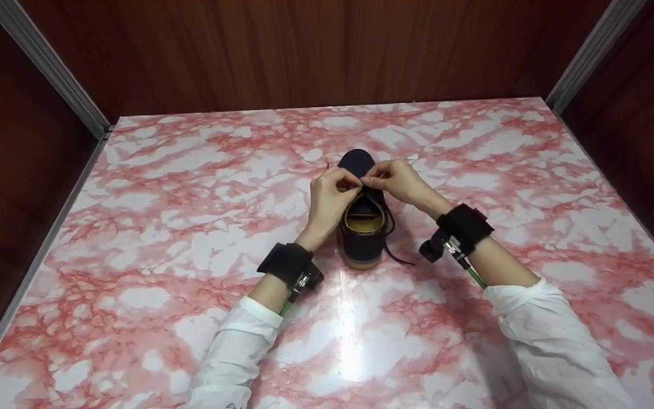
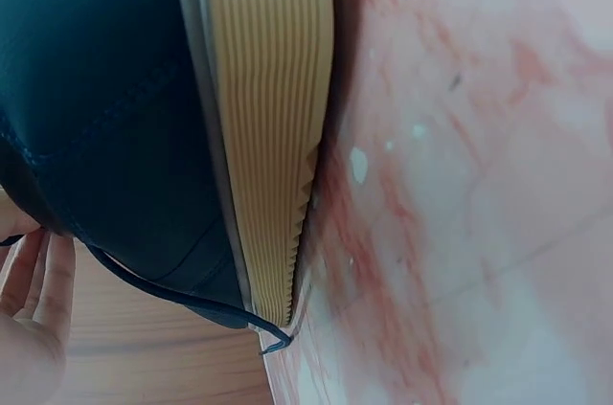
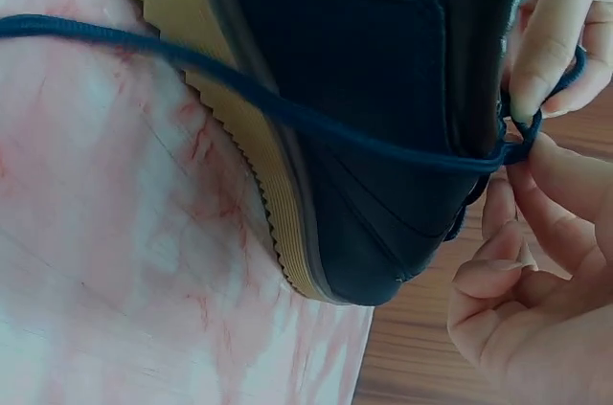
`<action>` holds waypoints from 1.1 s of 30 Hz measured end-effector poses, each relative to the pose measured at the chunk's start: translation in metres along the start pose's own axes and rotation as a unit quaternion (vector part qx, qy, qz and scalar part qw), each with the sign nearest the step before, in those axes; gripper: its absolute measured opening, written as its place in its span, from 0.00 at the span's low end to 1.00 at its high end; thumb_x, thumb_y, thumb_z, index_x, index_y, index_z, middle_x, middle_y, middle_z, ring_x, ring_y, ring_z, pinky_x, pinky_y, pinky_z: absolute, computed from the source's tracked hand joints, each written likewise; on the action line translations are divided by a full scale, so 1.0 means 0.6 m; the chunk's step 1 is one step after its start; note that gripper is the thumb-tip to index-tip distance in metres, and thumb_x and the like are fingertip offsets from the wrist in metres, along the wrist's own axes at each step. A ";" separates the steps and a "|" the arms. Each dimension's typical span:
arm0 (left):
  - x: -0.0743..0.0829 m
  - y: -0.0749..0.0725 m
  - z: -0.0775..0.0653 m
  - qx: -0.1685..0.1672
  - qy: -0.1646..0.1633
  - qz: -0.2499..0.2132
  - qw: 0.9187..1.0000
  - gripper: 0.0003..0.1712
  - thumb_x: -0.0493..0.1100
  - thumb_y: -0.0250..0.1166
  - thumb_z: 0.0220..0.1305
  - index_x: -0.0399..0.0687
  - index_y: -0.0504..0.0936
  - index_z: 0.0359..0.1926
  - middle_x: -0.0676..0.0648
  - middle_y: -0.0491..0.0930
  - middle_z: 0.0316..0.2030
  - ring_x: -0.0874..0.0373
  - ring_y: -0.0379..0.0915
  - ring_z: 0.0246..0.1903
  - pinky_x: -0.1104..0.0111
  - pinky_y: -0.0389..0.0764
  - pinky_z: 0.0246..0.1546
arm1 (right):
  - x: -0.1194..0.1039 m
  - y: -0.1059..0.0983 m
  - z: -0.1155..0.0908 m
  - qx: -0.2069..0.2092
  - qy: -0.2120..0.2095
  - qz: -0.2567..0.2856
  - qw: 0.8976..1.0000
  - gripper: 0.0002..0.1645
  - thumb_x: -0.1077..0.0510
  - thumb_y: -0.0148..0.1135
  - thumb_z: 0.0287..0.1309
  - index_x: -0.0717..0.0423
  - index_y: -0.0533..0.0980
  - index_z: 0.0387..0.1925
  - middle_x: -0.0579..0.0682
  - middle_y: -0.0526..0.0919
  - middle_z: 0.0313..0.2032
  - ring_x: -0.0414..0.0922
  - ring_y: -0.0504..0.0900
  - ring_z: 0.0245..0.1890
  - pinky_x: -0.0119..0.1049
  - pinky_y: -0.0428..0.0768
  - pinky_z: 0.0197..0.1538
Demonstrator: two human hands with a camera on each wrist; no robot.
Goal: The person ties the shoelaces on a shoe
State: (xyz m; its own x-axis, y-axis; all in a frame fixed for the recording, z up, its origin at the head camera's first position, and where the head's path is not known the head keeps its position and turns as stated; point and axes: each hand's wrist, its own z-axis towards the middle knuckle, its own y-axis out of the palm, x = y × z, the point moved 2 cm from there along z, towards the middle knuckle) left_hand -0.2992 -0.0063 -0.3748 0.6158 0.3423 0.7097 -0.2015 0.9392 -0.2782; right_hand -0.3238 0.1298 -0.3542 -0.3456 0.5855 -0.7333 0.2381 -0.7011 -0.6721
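Note:
A dark navy shoe (image 1: 360, 247) with a ribbed tan sole (image 2: 268, 89) stands upright, its toe away from me. My left hand (image 1: 327, 199) is over the lacing, thumb and forefinger pinching the shoelace. Opposite it, nearly touching, my right hand (image 1: 401, 180) pinches the lace too. In the right wrist view a small loop of shoelace (image 3: 525, 132) lies between the fingertips of both hands. One lace length crosses the shoe's right side and trails onto the table. Another shoelace end (image 2: 172, 295) hangs down the left side. The knot itself is mostly covered by fingers.
The shoe rests on a table (image 1: 151, 267) with a red-and-white marbled top. A dark wooden panel (image 1: 281, 57) rises behind it, with more panels at the left and right. Both wrists wear black camera straps (image 1: 287, 264).

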 end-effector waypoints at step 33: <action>-0.100 0.017 0.013 -0.031 -0.110 -0.062 0.991 0.15 0.44 0.60 0.31 0.50 0.72 0.28 0.51 0.70 0.20 0.63 0.65 0.17 0.72 0.66 0.15 | 0.023 -0.002 0.009 0.092 -0.034 0.154 0.983 0.13 0.56 0.55 0.34 0.63 0.67 0.20 0.56 0.69 0.15 0.44 0.63 0.11 0.32 0.60 0.13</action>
State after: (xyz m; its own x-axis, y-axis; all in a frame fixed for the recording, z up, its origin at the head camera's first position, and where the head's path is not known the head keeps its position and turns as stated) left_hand -0.3443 -0.0174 -0.4152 0.4503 0.2282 0.8632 -0.0825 0.9733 -0.2143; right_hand -0.3336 0.1365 -0.3628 -0.3442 0.3101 -0.8862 0.1739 -0.9065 -0.3848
